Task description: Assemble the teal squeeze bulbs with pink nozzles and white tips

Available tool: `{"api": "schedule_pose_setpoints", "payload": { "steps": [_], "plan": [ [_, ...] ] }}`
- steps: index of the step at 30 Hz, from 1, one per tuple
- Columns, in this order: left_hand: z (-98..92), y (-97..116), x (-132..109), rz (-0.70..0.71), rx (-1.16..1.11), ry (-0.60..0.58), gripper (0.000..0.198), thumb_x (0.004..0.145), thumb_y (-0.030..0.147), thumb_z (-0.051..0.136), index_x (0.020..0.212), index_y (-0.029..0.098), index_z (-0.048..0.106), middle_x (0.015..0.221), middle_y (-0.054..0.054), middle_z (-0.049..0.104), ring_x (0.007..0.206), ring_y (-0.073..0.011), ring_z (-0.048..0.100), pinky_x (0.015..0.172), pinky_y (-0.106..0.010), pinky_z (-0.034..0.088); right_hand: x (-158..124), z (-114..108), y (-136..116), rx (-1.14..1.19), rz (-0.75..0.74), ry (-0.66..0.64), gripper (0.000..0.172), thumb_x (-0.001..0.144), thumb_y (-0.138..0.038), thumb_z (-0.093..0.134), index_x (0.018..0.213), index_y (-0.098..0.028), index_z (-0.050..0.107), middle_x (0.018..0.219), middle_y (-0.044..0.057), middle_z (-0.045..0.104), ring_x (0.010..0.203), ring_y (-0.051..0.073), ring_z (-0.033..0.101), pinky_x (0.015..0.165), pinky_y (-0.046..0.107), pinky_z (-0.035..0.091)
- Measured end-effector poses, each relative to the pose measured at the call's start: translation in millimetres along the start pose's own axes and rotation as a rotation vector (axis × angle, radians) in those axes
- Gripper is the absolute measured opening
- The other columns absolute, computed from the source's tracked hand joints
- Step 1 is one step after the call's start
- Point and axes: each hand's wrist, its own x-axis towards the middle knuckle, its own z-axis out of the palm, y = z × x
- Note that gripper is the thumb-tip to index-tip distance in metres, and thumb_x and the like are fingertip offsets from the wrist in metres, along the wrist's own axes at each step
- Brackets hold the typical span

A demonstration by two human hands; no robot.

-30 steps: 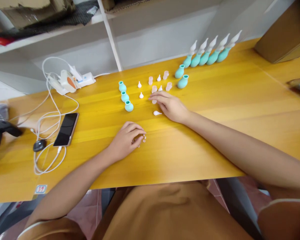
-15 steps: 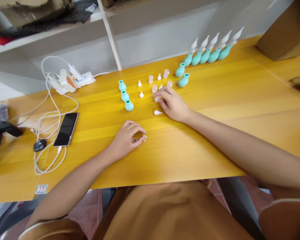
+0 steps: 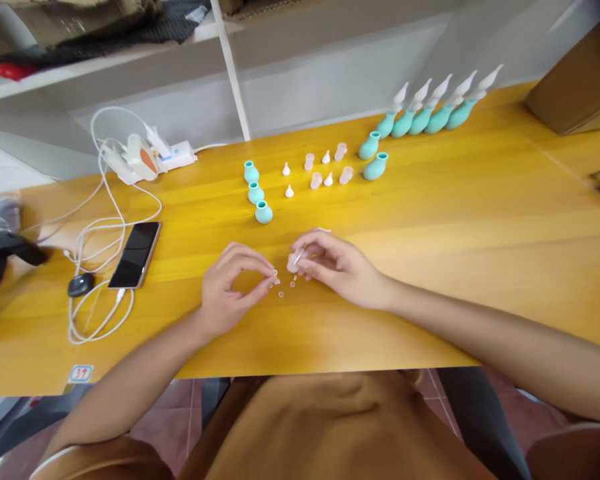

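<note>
My left hand [image 3: 234,288] pinches a tiny clear ring [image 3: 275,273] between thumb and fingertips. Just right of it, my right hand [image 3: 347,270] has thumb and fingers closed on a small translucent pinkish connector [image 3: 293,262]. Several loose little rings [image 3: 281,294] lie on the table below the two hands. Behind the right hand a white tip [image 3: 324,230] shows only in part. Farther back stand similar translucent connectors [image 3: 316,180] and small white nozzles [image 3: 289,191].
Three short turquoise bulbs [image 3: 264,212] stand left of centre, two larger bulbs [image 3: 375,167] to the right. Behind those is a row of bulbs with white tips [image 3: 420,117]. A phone [image 3: 135,255], white cables and a power strip [image 3: 180,156] occupy the left; a cardboard box [image 3: 575,83] stands back right.
My right hand has come back towards me with a translucent connector, beside the left hand. My left hand has lifted a tiny ring from the little pile. The view has shifted slightly.
</note>
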Motion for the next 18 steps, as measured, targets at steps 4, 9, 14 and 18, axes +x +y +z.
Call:
{"api": "schedule_pose_setpoints", "payload": {
  "steps": [4,9,14,18],
  "plan": [
    [0.1,0,0,0.044,0.006,-0.054,0.018,0.093,0.011,0.085,0.104,0.023,0.075,0.097,-0.002,0.080,0.091,-0.0160,0.072,0.086,-0.033,0.056,-9,18,-3,0.322,0.161,-0.122,0.036,0.103,-0.048,0.075,0.121,-0.021,0.059,0.108,0.006,0.074,0.093,0.016,0.075,0.082,0.031,0.063],
    [3.0,-2,1,0.010,0.008,-0.092,0.014,0.094,0.017,0.087,0.102,0.022,0.076,0.095,-0.002,0.080,0.089,-0.0157,0.073,0.085,-0.033,0.056,-11,19,-6,0.347,0.163,-0.156,0.028,0.105,-0.039,0.075,0.119,-0.019,0.061,0.101,0.005,0.074,0.092,0.013,0.073,0.083,0.028,0.063],
    [2.9,-1,0,-0.040,-0.025,-0.101,0.010,0.096,0.022,0.085,0.099,0.023,0.075,0.093,-0.002,0.079,0.087,-0.0167,0.072,0.082,-0.034,0.058,-12,19,-6,0.356,0.159,-0.152,0.027,0.103,-0.038,0.077,0.117,-0.020,0.062,0.100,0.005,0.075,0.089,0.013,0.072,0.082,0.029,0.062],
    [2.0,-3,0,-0.051,-0.001,-0.082,0.010,0.098,0.030,0.083,0.097,0.024,0.075,0.092,-0.003,0.080,0.087,-0.0183,0.073,0.082,-0.037,0.059,-11,19,-6,0.361,0.171,-0.153,0.030,0.102,-0.041,0.078,0.116,-0.020,0.062,0.103,0.006,0.076,0.090,0.015,0.072,0.081,0.030,0.063]
  ]
}}
